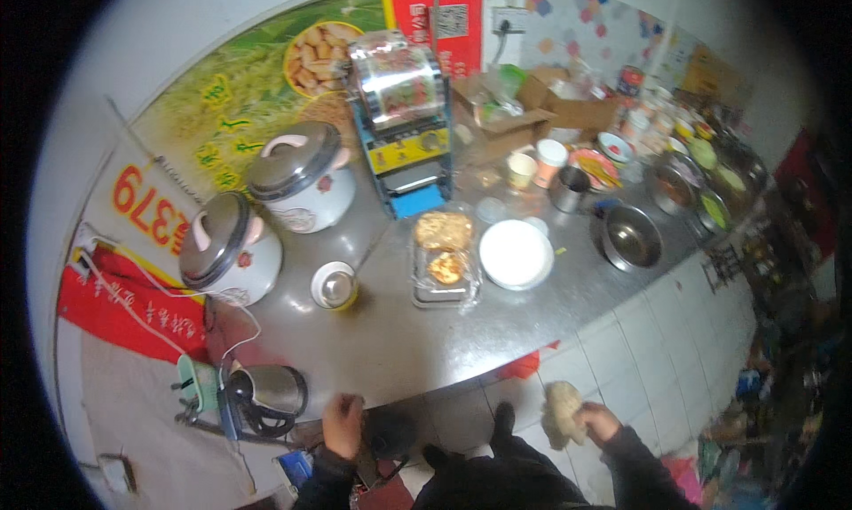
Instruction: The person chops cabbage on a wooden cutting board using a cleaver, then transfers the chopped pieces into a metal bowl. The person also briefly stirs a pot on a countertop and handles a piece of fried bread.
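My right hand [599, 425] grips a crumpled beige cloth [564, 403], which hangs over the tiled floor [586, 357]. Near the front edge of the metal counter [373, 350] is my left hand [342, 429], its fingers curled; whether it holds anything is unclear. To its left a steel electric kettle [273, 390] stands at the counter's corner. Farther in are a cup [335, 287] with a metal piece inside, a clear tray [426, 297] of flat browned food in plastic film, and a stack of white plates or lids [516, 254].
Two rice cookers [306, 197] [233, 263] stand at the left, beside a cup-sealing machine [403, 130]. Cardboard boxes [566, 114], paper cups [551, 160] and a steel bowl [632, 237] occupy the right. A white cord [256, 333] crosses the counter near the kettle.
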`<move>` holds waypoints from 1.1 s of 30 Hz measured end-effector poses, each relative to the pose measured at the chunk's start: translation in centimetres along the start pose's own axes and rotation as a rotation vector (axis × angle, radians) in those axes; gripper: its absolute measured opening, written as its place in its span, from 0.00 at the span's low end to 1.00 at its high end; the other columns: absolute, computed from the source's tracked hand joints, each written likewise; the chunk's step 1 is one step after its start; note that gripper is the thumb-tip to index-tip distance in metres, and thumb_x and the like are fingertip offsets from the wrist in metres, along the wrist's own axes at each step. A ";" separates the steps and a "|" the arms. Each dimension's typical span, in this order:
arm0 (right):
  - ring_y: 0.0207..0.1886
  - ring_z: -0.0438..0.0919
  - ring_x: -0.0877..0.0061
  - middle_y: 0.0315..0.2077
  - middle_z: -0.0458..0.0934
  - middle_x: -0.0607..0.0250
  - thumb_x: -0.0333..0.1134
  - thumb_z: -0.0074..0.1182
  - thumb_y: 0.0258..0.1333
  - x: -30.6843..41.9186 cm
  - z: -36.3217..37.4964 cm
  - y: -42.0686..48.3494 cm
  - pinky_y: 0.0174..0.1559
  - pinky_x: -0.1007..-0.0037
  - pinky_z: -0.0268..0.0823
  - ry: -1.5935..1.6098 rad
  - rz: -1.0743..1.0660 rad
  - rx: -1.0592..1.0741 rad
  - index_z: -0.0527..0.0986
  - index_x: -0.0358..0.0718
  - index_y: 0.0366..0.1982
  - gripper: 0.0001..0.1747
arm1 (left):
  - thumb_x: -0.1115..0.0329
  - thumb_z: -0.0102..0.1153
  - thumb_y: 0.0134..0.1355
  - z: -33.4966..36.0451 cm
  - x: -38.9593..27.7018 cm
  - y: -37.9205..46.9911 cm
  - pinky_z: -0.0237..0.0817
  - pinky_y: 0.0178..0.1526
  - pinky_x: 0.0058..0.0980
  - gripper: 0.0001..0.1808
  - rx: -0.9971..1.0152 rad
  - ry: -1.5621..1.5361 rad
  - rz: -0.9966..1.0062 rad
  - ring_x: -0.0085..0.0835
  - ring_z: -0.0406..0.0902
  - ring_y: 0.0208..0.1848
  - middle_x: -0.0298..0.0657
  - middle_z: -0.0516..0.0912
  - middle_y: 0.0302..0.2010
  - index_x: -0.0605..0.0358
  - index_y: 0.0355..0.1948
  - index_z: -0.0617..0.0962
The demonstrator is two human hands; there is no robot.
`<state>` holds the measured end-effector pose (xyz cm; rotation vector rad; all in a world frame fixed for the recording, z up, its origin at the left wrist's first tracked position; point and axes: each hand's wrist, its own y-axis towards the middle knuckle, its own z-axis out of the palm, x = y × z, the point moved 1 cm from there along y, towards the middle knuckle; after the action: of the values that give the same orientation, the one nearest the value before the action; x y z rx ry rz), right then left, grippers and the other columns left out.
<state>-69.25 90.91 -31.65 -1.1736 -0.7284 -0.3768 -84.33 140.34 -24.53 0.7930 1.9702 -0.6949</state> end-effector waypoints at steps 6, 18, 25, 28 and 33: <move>0.33 0.80 0.66 0.30 0.78 0.55 0.33 0.57 0.49 0.3 -5.9 1.0 0.33 0.62 0.74 -0.010 0.073 -0.063 0.75 0.29 0.38 0.16 | 0.65 0.54 0.70 -0.8 -11.8 12.4 0.67 0.32 0.22 0.11 -0.118 -0.112 0.175 0.20 0.75 0.30 0.34 0.80 0.29 0.62 0.33 0.78; 0.30 0.79 0.70 0.28 0.79 0.60 0.30 0.61 0.48 -4.4 -5.3 3.4 0.31 0.69 0.71 0.120 0.024 -0.108 0.76 0.37 0.30 0.07 | 0.63 0.53 0.69 -2.0 -13.1 38.9 0.78 0.39 0.29 0.11 -0.135 -0.938 -0.254 0.32 0.83 0.36 0.40 0.81 0.34 0.61 0.42 0.76; 0.17 0.72 0.76 0.17 0.73 0.65 0.38 0.50 0.54 -5.4 1.7 1.4 0.19 0.75 0.60 0.105 0.130 -0.243 0.73 0.42 0.25 0.09 | 0.61 0.48 0.74 -0.9 -9.0 48.5 0.78 0.38 0.22 0.12 -0.093 -1.381 -0.232 0.29 0.82 0.34 0.38 0.78 0.31 0.61 0.40 0.72; 0.16 0.70 0.78 0.17 0.74 0.64 0.38 0.49 0.54 -4.8 3.2 1.8 0.19 0.78 0.58 -0.041 0.158 -0.375 0.73 0.40 0.22 0.11 | 0.62 0.48 0.74 -0.4 -7.9 49.1 0.76 0.35 0.19 0.10 -0.124 -1.414 -0.189 0.25 0.78 0.31 0.35 0.76 0.29 0.59 0.40 0.72; 0.16 0.70 0.78 0.19 0.76 0.62 0.36 0.48 0.53 -3.6 3.7 3.1 0.20 0.77 0.60 -0.082 0.112 -0.196 0.74 0.38 0.24 0.10 | 0.65 0.49 0.73 0.0 -7.7 47.7 0.73 0.34 0.22 0.08 -0.223 -1.369 -0.152 0.25 0.75 0.31 0.36 0.77 0.30 0.59 0.41 0.72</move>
<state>-71.07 95.06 -35.55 -1.4157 -0.7042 -0.3129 -45.36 168.93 -25.61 -0.0677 0.8061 -0.7679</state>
